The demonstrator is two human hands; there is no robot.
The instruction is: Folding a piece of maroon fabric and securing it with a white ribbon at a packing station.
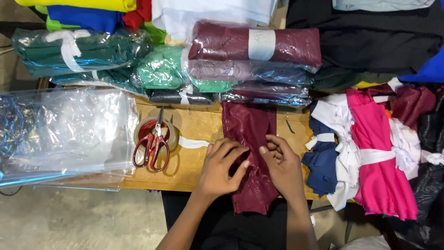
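left hand (221,167) curled, pinching glossy maroon fabric strip (249,139) at centre | right hand (283,165) likewise gripping it | red-handled metal scissors (151,147) lying on tape roll (144,129), left

— What lies on the wooden table (199,127) to the left?

— Red-handled scissors (152,144), resting across a roll of tape (148,129), with a strip of white ribbon (192,142) just beside it. Further left, a loose stack of clear plastic bags (69,129) hangs over the edge.

— And along the back?

— Bagged fabric bundles: dark green ones (69,53), a lighter green one (162,69), and maroon ones (259,51) stacked together. Behind them sit blue cloth (83,16), yellow cloth (92,3) and white cloth (208,11); black fabric (370,39) fills the far right corner.

— On the right?

— Folded pieces tied with white strips: navy (321,159), white (340,120) and bright pink (377,171), touching one another.
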